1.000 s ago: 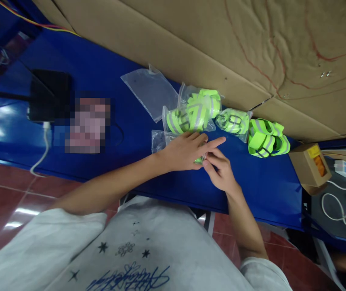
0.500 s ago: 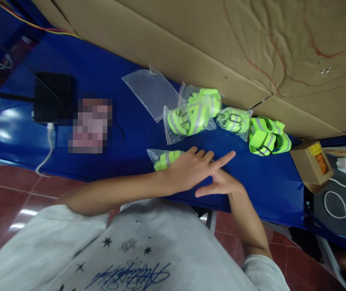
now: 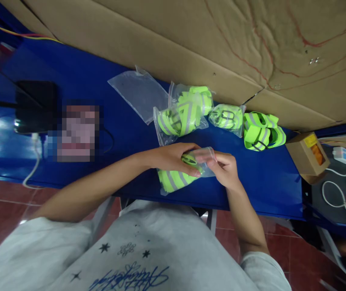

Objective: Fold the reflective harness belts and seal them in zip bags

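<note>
My left hand [image 3: 177, 157] wraps over a clear zip bag [image 3: 208, 169] that holds a neon-yellow reflective strap [image 3: 177, 181] with grey stripes. The fingers of my right hand [image 3: 225, 167] are closed on the bag's right end, at the zip edge. The bag lies low over the front part of the blue table. Part of the strap is hidden under my left palm.
Behind my hands lie bagged reflective straps [image 3: 186, 113], a smaller bagged strap [image 3: 227, 117] and a loose strap [image 3: 263, 131]. A flat clear bag [image 3: 138, 91], a black device [image 3: 36, 105] and a cardboard box [image 3: 307, 155] are on the blue table [image 3: 260, 186]. Cardboard [image 3: 160, 44] lines the back.
My hands were crossed over the bagged strap, with fingers stretched. Now they are apart, the left gripping the bag and the right pinching its end. The view has shifted slightly.
</note>
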